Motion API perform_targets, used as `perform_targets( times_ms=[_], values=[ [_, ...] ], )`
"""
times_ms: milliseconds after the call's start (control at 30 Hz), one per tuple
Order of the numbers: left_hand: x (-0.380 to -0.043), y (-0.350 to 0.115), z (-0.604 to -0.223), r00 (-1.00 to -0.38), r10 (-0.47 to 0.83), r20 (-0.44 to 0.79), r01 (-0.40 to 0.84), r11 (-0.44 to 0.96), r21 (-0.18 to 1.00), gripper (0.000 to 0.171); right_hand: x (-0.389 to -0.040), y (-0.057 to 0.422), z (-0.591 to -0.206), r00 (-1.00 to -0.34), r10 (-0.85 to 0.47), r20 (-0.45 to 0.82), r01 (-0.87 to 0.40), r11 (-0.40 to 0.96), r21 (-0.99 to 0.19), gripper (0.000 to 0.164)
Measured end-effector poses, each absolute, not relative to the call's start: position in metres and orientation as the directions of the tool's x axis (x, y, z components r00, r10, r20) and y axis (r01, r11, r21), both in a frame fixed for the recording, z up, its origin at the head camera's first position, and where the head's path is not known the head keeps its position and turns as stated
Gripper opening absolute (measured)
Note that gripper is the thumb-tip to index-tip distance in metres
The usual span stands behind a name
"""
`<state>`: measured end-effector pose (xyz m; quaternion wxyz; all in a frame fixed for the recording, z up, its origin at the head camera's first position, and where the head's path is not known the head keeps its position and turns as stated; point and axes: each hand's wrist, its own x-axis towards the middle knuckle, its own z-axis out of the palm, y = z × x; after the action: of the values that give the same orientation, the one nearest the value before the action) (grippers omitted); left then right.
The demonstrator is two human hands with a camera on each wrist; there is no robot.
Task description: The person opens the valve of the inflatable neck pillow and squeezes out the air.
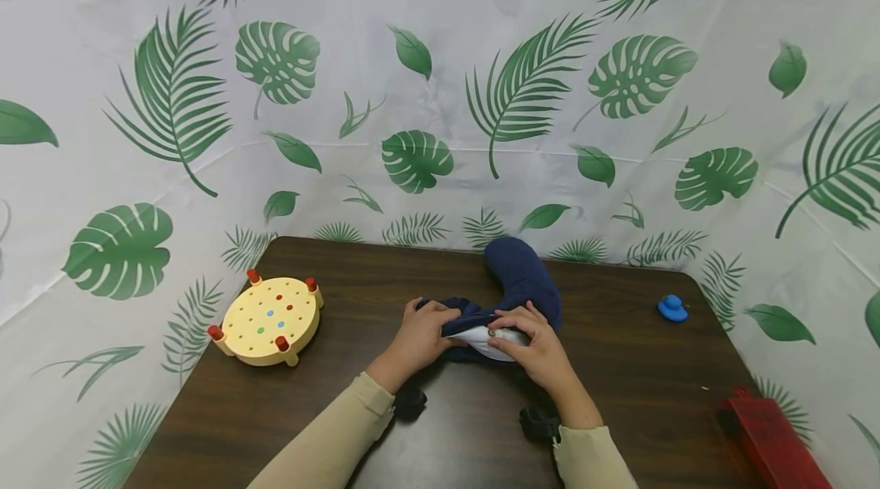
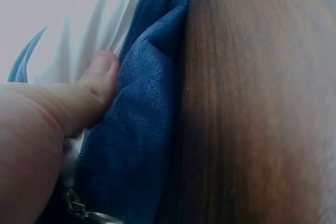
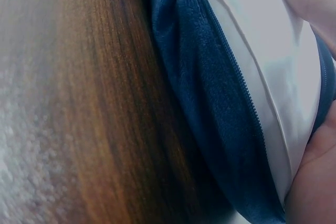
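Observation:
A navy plush neck pillow (image 1: 522, 279) curves across the middle of the table, its unzipped cover gaping toward me. White inner fabric (image 1: 474, 336) shows through the gap. My left hand (image 1: 421, 336) grips the left side of the cover, thumb on the white fabric beside the zipper teeth in the left wrist view. A metal zipper pull (image 2: 79, 205) hangs below that thumb. With thumb and fingers, my right hand (image 1: 539, 344) holds the right side of the opening and the white fabric. In the right wrist view the open zipper edge (image 3: 231, 56) runs along the white fabric.
A yellow round pegboard (image 1: 275, 321) with red-tipped legs stands at the left. A small blue object (image 1: 672, 309) lies at the back right, and a red case (image 1: 773, 435) at the right edge. Behind the brown table (image 1: 357, 275) hangs a leaf-print cloth (image 1: 344, 191).

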<state>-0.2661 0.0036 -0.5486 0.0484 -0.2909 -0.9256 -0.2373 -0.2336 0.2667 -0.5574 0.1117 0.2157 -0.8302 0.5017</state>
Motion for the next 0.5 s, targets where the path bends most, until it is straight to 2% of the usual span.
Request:
perform_targets(
  times_ms=[333, 500],
  values=[
    [-0.2677, 0.0034, -0.5508, -0.802, 0.545, 0.244, 0.597, 0.713, 0.368, 0.041, -0.2343, 0.2666, -0.5580, -0.872, -0.254, 0.418, -0.489, 0.414, -0.768, 0.027],
    [-0.2683, 0.0032, -0.5510, -0.802, 0.547, 0.239, 0.596, 0.709, 0.376, 0.042, -0.2342, 0.2672, -0.5600, -0.878, -0.251, 0.407, -0.478, 0.423, -0.770, 0.026]
  ],
)
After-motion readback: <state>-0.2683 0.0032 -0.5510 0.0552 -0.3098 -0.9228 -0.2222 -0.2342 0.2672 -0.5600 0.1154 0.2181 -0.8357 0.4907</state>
